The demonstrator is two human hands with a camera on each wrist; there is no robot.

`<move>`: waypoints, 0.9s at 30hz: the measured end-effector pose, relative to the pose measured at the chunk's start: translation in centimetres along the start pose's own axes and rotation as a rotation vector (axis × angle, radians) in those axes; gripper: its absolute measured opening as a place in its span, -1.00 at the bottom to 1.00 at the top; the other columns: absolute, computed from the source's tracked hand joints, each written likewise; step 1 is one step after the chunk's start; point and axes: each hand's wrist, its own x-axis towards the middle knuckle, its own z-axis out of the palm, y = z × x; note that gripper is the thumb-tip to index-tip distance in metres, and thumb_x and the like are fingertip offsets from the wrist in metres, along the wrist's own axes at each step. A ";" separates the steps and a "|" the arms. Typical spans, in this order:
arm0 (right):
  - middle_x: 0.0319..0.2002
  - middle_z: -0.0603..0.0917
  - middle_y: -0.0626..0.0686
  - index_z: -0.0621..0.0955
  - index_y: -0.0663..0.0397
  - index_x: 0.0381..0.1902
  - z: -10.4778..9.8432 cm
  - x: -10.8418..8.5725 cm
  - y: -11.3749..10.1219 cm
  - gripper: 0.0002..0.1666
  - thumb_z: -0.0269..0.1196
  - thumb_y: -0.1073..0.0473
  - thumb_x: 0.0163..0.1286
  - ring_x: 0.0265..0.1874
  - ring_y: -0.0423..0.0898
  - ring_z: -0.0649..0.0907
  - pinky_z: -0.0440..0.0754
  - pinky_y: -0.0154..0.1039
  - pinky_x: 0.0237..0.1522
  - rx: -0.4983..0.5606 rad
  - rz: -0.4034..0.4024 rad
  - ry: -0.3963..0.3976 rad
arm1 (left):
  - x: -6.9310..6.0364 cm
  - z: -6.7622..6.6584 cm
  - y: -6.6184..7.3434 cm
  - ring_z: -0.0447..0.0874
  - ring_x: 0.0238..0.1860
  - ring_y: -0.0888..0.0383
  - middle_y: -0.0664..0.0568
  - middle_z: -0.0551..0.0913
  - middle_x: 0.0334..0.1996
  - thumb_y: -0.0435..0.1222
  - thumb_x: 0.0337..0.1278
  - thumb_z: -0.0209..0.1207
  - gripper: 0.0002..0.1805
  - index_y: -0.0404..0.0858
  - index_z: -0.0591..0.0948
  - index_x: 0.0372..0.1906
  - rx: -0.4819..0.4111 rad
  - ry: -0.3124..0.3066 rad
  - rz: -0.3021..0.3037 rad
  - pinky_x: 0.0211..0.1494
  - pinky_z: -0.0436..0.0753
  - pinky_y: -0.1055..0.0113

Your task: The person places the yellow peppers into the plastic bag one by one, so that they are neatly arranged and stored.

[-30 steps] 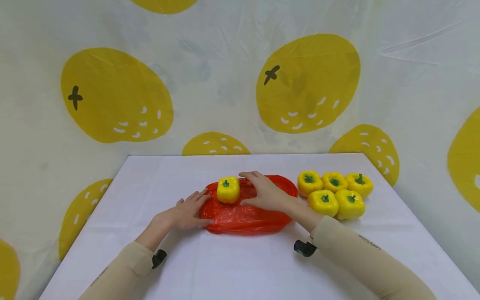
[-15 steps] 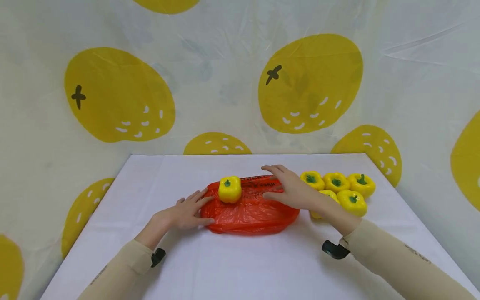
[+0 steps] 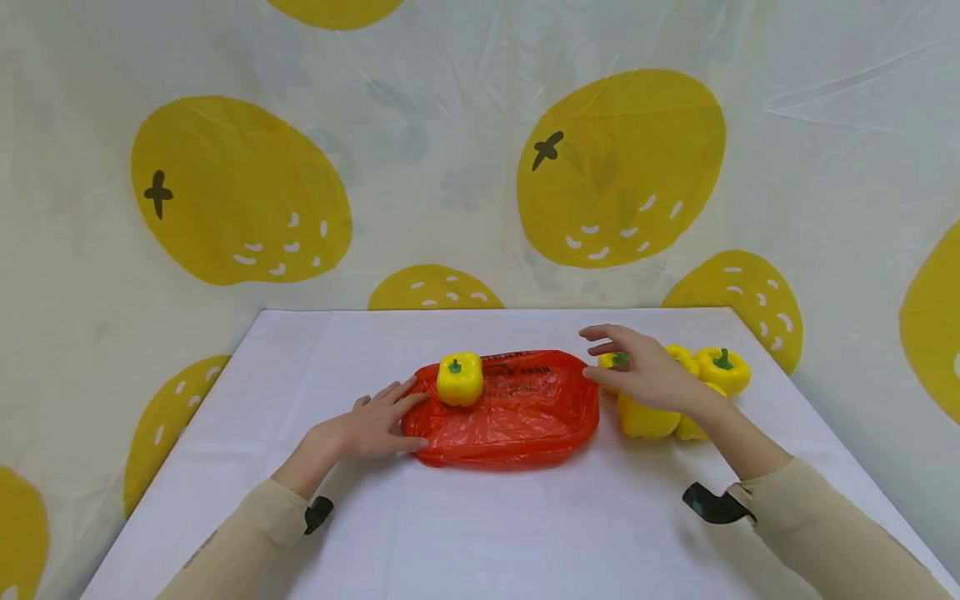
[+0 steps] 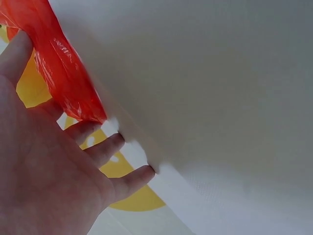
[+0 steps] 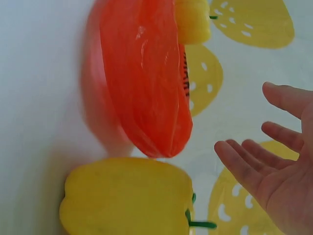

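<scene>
A red plastic bag with dark print lies puffed on the white table, and a yellow bell pepper sits on its left part. My left hand touches the bag's left end with spread fingers; in the left wrist view the thumb and some fingertips meet the red plastic. To the right, my right hand hovers over a cluster of yellow bell peppers, fingers loosely extended and holding nothing. It partly hides several of them. The right wrist view shows one close pepper below the bag's end, apart from the fingers.
The white cloth-covered table ends at a backdrop printed with large yellow fruit shapes. A black wrist device hangs below the right sleeve, and another below the left.
My right hand has drawn away from beside the pepper on the bag and moved right, over the pepper cluster. The left hand and that pepper have stayed in place.
</scene>
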 end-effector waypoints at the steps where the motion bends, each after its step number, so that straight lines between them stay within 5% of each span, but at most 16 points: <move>1: 0.30 0.55 0.10 0.49 0.05 0.36 -0.3 -0.3 0.1 -0.43 0.35 0.10 0.46 0.22 0.17 0.60 0.69 0.03 0.08 0.004 0.011 0.000 | 0.0 0.0 0.0 -0.11 0.60 -0.20 -0.06 -0.05 0.65 0.26 0.21 0.25 -0.03 -0.04 0.22 0.62 -0.001 0.001 0.001 0.47 -0.01 -0.43; 8: 0.19 0.64 0.12 0.55 0.09 0.29 -2.1 -2.2 1.4 -0.51 0.29 0.01 0.51 0.16 0.10 0.63 0.67 -0.20 0.05 -0.012 0.049 0.007 | 0.1 0.1 0.3 -0.10 0.60 -0.20 -0.07 -0.05 0.65 0.25 0.21 0.25 -0.03 -0.06 0.23 0.62 -0.005 -0.004 0.001 0.46 -0.01 -0.44; 17: 0.22 0.62 0.18 0.52 0.19 0.32 -4.5 -3.9 3.5 -0.54 0.23 0.14 0.56 0.13 0.10 0.64 0.58 -0.49 -0.01 -0.028 0.055 0.068 | 0.2 -0.1 0.3 -0.10 0.60 -0.20 -0.05 -0.05 0.65 0.25 0.21 0.25 -0.03 -0.03 0.22 0.62 0.020 0.007 0.001 0.46 0.01 -0.44; 24: 0.20 0.62 0.20 0.53 0.16 0.32 -6.5 -4.9 5.1 -0.53 0.21 0.08 0.58 0.01 -0.40 0.60 0.59 -0.53 -0.07 -0.019 0.091 0.141 | 0.1 0.0 0.2 -0.11 0.60 -0.21 -0.06 -0.05 0.65 0.25 0.21 0.25 -0.03 -0.04 0.22 0.62 0.011 0.003 -0.005 0.46 0.01 -0.44; 27: 0.19 0.60 0.21 0.51 0.19 0.33 -7.1 -5.3 6.0 -0.52 0.20 0.06 0.59 -0.04 -0.44 0.61 0.60 -0.54 -0.09 0.001 0.110 0.164 | 0.0 0.0 0.3 -0.11 0.60 -0.22 -0.07 -0.05 0.65 0.25 0.21 0.25 -0.03 -0.05 0.22 0.62 0.006 0.000 -0.012 0.46 0.01 -0.44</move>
